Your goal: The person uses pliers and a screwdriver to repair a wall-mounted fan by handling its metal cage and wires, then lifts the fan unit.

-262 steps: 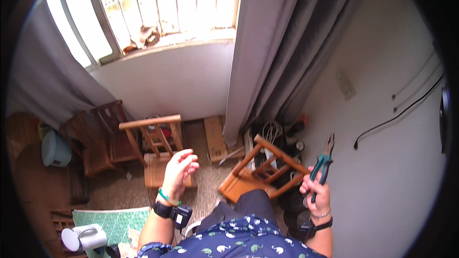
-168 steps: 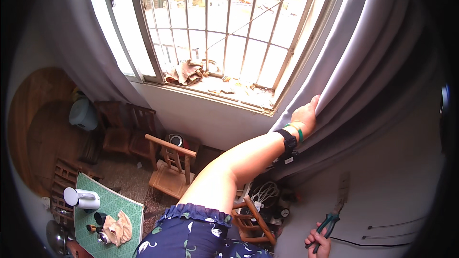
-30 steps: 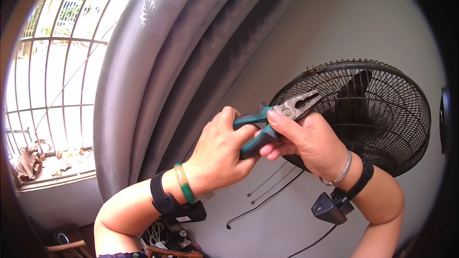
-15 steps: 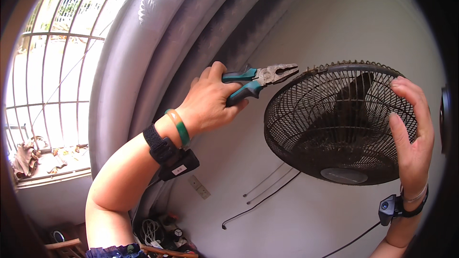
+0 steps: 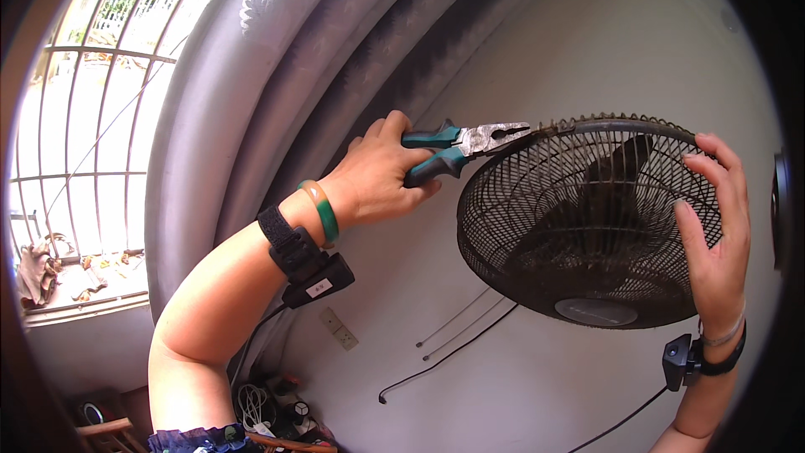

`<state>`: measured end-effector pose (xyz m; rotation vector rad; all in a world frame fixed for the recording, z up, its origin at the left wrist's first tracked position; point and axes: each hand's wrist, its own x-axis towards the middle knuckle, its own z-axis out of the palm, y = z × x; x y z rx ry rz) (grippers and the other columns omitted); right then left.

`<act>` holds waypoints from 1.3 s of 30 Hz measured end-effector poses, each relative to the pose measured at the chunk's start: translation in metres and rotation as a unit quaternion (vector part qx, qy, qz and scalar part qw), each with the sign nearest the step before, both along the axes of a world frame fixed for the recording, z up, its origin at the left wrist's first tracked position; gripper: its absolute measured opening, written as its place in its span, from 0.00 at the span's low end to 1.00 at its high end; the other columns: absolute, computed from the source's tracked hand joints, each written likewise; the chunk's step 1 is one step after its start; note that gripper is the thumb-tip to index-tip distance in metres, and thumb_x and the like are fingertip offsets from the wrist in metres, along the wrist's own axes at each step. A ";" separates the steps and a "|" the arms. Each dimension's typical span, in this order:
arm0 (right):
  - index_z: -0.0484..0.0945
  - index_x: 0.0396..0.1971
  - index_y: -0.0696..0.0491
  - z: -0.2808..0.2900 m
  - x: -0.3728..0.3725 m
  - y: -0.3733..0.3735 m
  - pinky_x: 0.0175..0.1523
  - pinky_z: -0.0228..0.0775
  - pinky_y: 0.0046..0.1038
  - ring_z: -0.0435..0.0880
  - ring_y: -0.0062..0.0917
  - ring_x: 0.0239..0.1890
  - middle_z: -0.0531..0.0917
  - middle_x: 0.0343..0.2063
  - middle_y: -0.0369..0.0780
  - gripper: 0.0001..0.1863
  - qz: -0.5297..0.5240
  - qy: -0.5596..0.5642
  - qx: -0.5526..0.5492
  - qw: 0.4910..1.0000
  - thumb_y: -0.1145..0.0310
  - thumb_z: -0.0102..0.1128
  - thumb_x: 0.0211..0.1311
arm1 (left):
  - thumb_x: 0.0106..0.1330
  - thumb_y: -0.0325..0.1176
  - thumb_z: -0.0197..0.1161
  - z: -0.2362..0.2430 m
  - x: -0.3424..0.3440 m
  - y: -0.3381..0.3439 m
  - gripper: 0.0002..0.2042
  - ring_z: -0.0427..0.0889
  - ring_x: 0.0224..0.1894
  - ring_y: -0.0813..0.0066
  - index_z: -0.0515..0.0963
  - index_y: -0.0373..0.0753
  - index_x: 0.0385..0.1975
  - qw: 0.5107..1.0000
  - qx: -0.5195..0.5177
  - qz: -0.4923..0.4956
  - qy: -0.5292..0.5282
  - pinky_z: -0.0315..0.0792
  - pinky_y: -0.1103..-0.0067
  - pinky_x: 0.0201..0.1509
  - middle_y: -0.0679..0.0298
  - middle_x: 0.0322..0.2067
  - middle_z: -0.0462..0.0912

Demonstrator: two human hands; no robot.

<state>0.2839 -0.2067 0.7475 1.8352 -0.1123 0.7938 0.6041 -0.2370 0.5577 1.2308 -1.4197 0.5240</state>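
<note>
My left hand (image 5: 381,168) grips teal-and-black pliers (image 5: 449,155), their metal jaws parted beside the upper-left rim of a black wall fan (image 5: 587,235). Whether the jaws touch the fan's guard I cannot tell. My right hand (image 5: 717,231) holds the guard's right side, thumb and fingers curved against the mesh. The fan's dark blades show through the mesh, and several small coils line the top rim. A strapped black device sits on each wrist.
A grey curtain (image 5: 226,134) hangs beside the barred window (image 5: 96,159) at left. Cables (image 5: 444,351) dangle on the wall (image 5: 419,411) below the fan, near a socket plate (image 5: 340,327). Cluttered items (image 5: 268,411) and wooden furniture (image 5: 109,432) are low at left.
The pliers passed from my right hand, through both hands, into my left, which rose toward the fan's rim. My right hand moved right onto the guard. The view turned from window to fan.
</note>
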 end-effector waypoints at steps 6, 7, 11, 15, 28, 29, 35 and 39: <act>0.74 0.48 0.56 -0.001 -0.001 0.000 0.64 0.60 0.34 0.71 0.37 0.59 0.73 0.56 0.44 0.21 -0.001 0.003 -0.007 1.000 0.81 0.59 0.51 | 0.55 0.34 0.60 -0.004 -0.005 -0.005 0.12 0.64 0.53 0.50 0.80 0.45 0.39 0.999 0.014 -0.039 -0.003 0.63 0.66 0.59 0.49 0.47 0.65; 0.74 0.48 0.56 -0.001 -0.001 0.001 0.64 0.60 0.34 0.71 0.37 0.59 0.73 0.56 0.44 0.21 -0.003 0.006 -0.013 1.000 0.81 0.59 0.51 | 0.53 0.32 0.59 -0.004 -0.005 -0.007 0.14 0.64 0.54 0.49 0.79 0.44 0.42 0.999 0.011 -0.043 -0.009 0.62 0.66 0.60 0.49 0.49 0.64; 0.74 0.49 0.57 -0.002 0.001 -0.003 0.64 0.60 0.34 0.71 0.37 0.59 0.73 0.56 0.44 0.22 0.008 0.007 -0.018 1.000 0.81 0.59 0.50 | 0.48 0.28 0.56 -0.008 -0.004 -0.006 0.22 0.62 0.57 0.47 0.75 0.45 0.48 0.999 0.014 -0.047 0.008 0.59 0.65 0.65 0.48 0.52 0.61; 0.73 0.50 0.57 -0.002 0.004 -0.007 0.64 0.60 0.34 0.71 0.38 0.60 0.73 0.56 0.44 0.23 0.014 0.005 -0.009 1.000 0.80 0.60 0.50 | 0.46 0.28 0.55 -0.005 0.002 -0.001 0.24 0.62 0.58 0.47 0.74 0.45 0.49 0.999 0.019 -0.031 0.016 0.59 0.64 0.66 0.48 0.53 0.61; 0.71 0.54 0.57 0.000 -0.006 -0.005 0.68 0.54 0.36 0.66 0.36 0.64 0.70 0.60 0.44 0.24 -0.023 0.015 -0.014 1.000 0.80 0.54 0.53 | 0.44 0.29 0.58 0.009 -0.012 -0.005 0.21 0.61 0.58 0.41 0.75 0.37 0.44 0.999 0.035 0.027 -0.019 0.61 0.62 0.64 0.41 0.56 0.58; 0.71 0.54 0.57 0.001 -0.006 -0.005 0.68 0.54 0.36 0.66 0.36 0.64 0.70 0.60 0.44 0.24 -0.023 0.014 -0.014 1.000 0.80 0.54 0.53 | 0.44 0.29 0.58 0.009 -0.012 -0.005 0.22 0.61 0.58 0.41 0.75 0.36 0.44 0.999 0.036 0.032 -0.021 0.61 0.62 0.64 0.41 0.56 0.58; 0.71 0.53 0.56 0.001 -0.008 -0.005 0.68 0.55 0.36 0.66 0.37 0.64 0.70 0.60 0.44 0.24 -0.022 0.012 -0.022 0.999 0.80 0.54 0.53 | 0.43 0.29 0.58 0.010 -0.011 -0.007 0.22 0.61 0.58 0.42 0.76 0.37 0.43 0.998 0.017 0.043 -0.037 0.62 0.62 0.63 0.42 0.56 0.59; 0.71 0.53 0.56 0.001 -0.007 -0.003 0.67 0.56 0.36 0.67 0.37 0.64 0.70 0.59 0.44 0.24 -0.025 0.018 -0.026 0.999 0.80 0.55 0.53 | 0.44 0.30 0.59 0.008 -0.008 -0.006 0.26 0.65 0.56 0.47 0.76 0.37 0.50 0.995 0.002 0.075 -0.067 0.67 0.59 0.57 0.45 0.55 0.62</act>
